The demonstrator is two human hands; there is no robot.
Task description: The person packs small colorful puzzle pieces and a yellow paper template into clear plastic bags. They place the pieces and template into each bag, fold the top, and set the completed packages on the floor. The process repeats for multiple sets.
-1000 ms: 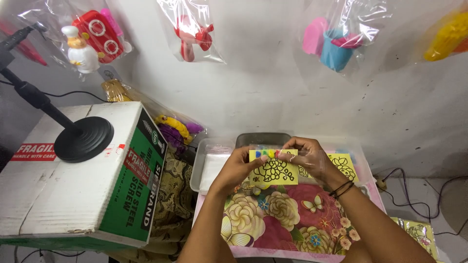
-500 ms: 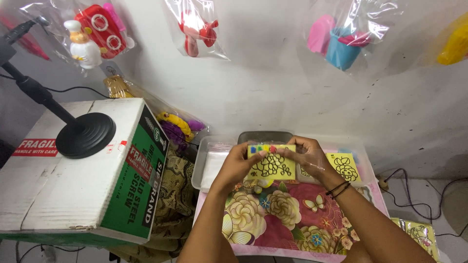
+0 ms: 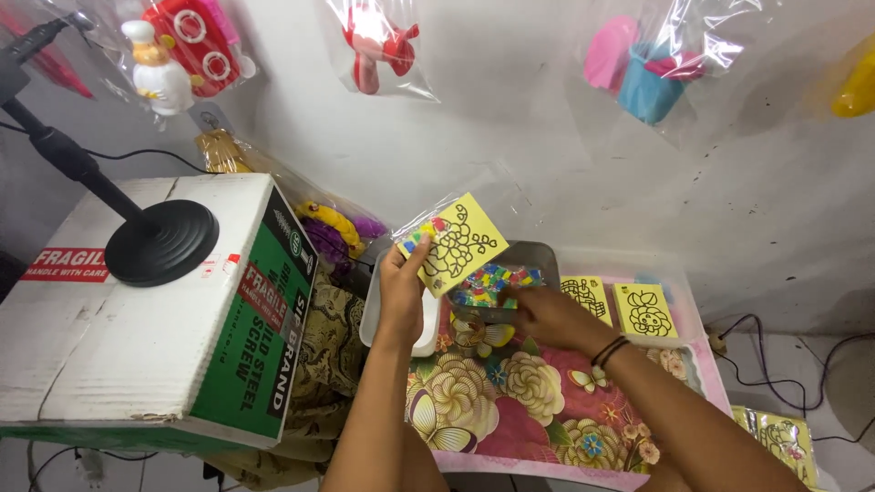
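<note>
Head view: left hand [image 3: 401,292] pinches the bagged yellow card [image 3: 453,243] at centre frame; right hand [image 3: 547,316], fingers curled, grip unclear, could spill the bead tray [image 3: 497,282].

Left hand [image 3: 403,284] raised, forearm near vertical from the bottom edge, thumb and fingers pinched closed at head height. Right hand [image 3: 545,316] lower and reaching left, palm down, fingers curled inward; dark bands circle its wrist. Right forearm runs diagonally from the lower right corner. Hands apart, not touching.
</note>
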